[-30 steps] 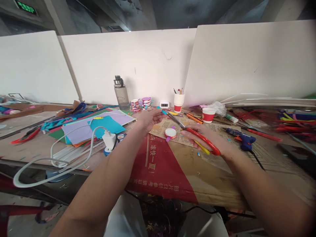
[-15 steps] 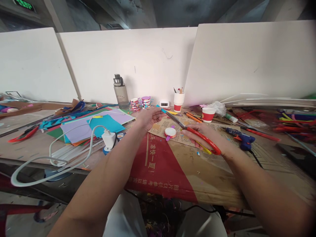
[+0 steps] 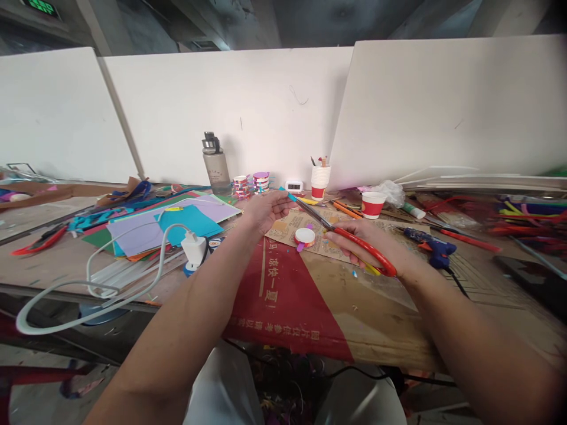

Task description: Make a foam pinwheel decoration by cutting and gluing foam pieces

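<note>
In my right hand [image 3: 352, 239] is a pair of red-handled scissors [image 3: 361, 247], their blades pointing up and left. A small blue strip of paper [image 3: 287, 194] sits at the blade tips, pinched in the fingers of my left hand [image 3: 268, 211]. Below and between my hands, a round white piece with a red patterned side and purple tabs [image 3: 305, 237] rests on a printed brown cardboard sheet [image 3: 287, 229]. A bit of yellow shows under my right hand; I cannot make out whether it is held.
Coloured paper sheets [image 3: 195, 222] and a white charger [image 3: 195, 251] with its cable lie left. Behind stand a bottle [image 3: 216, 168], small stacked round pieces [image 3: 261, 182] and stacked paper cups [image 3: 319, 180]. To the right are another cup [image 3: 372, 205] and a blue glue gun [image 3: 436, 248].
Both hands, the scissors and the blue strip keep nearly the same place. The whole view has shifted very slightly.
</note>
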`<state>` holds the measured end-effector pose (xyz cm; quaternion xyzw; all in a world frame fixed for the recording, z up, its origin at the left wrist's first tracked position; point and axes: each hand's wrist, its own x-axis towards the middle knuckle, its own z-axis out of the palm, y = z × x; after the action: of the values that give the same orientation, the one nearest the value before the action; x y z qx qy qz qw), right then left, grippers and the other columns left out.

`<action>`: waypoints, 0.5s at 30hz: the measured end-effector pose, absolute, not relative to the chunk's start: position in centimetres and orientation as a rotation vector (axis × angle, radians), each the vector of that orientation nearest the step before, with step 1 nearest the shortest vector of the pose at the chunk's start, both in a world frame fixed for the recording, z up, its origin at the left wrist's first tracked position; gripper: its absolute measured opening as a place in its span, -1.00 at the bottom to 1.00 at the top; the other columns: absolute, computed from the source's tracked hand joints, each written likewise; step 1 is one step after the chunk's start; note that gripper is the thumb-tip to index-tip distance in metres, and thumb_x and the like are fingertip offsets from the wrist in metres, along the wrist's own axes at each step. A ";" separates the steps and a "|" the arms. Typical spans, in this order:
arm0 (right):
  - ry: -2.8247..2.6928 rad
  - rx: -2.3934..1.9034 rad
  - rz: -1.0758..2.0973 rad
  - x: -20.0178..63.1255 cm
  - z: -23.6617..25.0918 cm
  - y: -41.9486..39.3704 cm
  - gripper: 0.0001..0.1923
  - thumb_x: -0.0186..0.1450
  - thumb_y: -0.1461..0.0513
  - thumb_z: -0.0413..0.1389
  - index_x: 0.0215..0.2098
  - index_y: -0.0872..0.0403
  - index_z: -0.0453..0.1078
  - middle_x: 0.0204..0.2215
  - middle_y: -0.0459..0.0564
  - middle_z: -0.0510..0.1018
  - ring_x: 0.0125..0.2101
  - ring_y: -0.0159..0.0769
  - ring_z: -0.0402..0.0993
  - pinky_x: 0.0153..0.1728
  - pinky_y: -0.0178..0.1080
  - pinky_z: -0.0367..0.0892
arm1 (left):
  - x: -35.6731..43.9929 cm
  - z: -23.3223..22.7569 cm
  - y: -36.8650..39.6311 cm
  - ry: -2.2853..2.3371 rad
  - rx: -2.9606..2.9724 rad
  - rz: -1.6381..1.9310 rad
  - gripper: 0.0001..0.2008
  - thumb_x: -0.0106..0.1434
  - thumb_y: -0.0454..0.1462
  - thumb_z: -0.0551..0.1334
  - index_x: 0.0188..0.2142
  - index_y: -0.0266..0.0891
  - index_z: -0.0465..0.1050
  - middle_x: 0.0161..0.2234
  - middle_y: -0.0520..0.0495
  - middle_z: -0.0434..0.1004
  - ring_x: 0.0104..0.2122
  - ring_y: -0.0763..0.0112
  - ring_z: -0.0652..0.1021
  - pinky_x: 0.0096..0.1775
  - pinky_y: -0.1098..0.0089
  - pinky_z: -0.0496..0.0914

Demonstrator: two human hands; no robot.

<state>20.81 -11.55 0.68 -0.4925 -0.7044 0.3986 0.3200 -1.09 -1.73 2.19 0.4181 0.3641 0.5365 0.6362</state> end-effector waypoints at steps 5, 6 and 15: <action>-1.818 -1.290 1.069 20.7 0.6 -11.5 -0.66 0.22 -0.06 0.21 -0.47 0.02 0.43 -0.73 -0.16 0.34 -0.76 -0.38 0.27 -0.78 -0.34 0.20 | -1.1 2.2 -1.8 0.833 0.953 1.225 -0.87 0.22 -0.41 0.25 -0.47 -0.32 0.43 -0.55 -0.04 0.53 -0.47 0.44 0.60 -0.40 0.47 0.36; -1.815 -1.296 1.067 20.7 0.7 -11.5 -0.68 0.23 -0.04 0.21 -0.47 0.02 0.43 -0.73 -0.16 0.35 -0.77 -0.38 0.27 -0.78 -0.34 0.20 | -1.1 2.2 -1.8 0.832 0.952 1.226 -0.87 0.22 -0.41 0.25 -0.47 -0.32 0.44 -0.55 -0.04 0.53 -0.47 0.44 0.60 -0.39 0.46 0.36; -1.816 -1.304 1.056 20.8 0.5 -11.4 -0.71 0.24 0.00 0.20 -0.48 0.01 0.45 -0.75 -0.16 0.35 -0.79 -0.40 0.24 -0.80 -0.34 0.17 | -1.1 2.2 -1.7 0.844 0.948 1.224 -0.89 0.21 -0.41 0.27 -0.46 -0.31 0.43 -0.54 -0.04 0.53 -0.47 0.44 0.59 -0.39 0.46 0.36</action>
<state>20.82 -11.38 0.48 -0.4981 -0.6937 0.4036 0.3283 -1.11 -1.67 2.23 0.4148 0.3695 0.5357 0.6359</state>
